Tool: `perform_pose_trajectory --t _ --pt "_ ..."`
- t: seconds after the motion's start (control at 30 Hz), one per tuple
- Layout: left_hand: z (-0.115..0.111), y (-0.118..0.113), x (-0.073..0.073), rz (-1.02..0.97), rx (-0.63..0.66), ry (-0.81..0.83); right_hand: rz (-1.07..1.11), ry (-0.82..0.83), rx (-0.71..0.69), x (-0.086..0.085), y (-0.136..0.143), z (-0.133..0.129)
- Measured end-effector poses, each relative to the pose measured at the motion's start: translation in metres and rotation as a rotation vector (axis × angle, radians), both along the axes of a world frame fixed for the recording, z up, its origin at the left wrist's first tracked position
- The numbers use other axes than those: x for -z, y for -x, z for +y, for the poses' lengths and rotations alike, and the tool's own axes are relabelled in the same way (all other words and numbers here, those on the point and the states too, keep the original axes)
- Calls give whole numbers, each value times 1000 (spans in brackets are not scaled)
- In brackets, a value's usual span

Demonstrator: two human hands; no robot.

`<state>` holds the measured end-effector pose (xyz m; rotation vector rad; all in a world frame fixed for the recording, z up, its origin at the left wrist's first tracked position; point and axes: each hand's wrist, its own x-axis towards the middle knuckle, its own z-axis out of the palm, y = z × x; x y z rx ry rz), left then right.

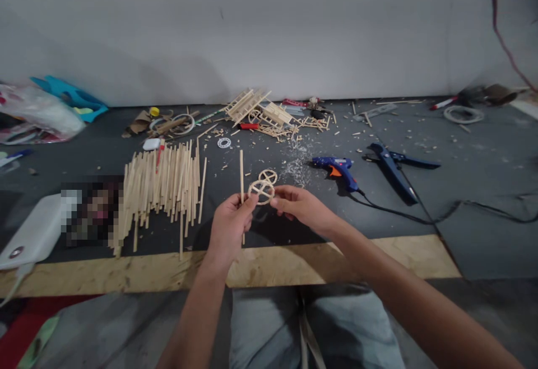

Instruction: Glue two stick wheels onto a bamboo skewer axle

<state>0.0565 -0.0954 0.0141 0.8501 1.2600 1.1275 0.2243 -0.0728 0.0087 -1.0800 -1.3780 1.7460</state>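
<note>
A small spoked wooden wheel [261, 191] is pinched between my two hands, raised in front of me. My left hand [233, 218] grips its left rim with thumb and fingers. On the right rim, the thumb and fingertips of my right hand [296, 204] are closed. Just beyond it a second spoked wheel [268, 176] shows, partly covered by the first. A thin wooden stick [241, 168] runs upright past my left fingers; whether they hold it I cannot tell. Left of my hands lies a broad pile of wooden sticks [168, 184].
Right of my hands lie a blue glue gun [336, 167] with its cord and a dark blue cutter [393, 173]. Wooden stick structures [247, 106] and scraps lie at the back near the wall. A white power bank [33, 229] sits at left.
</note>
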Motion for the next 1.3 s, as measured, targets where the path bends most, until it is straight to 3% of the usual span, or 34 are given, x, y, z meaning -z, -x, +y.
perform_pose_trajectory --t 0.1,0.2,0.5,0.73,1.07,1.3 --pt "1 -7 -2 -25 -30 6 -73 -25 -25 2 4 -6" --pt "1 -9 -4 -24 -51 19 -78 2 40 4 7 -9" --pt "4 0 -6 12 -96 -17 -18 47 120 8 -4 -11" --pt "20 25 -8 124 -172 -15 41 33 388 4 -32 -13" --pt "66 58 2 352 -56 128 51 30 586 -4 -84 -34" --pt "89 59 1 412 83 138 32 70 634 -2 -103 -53"
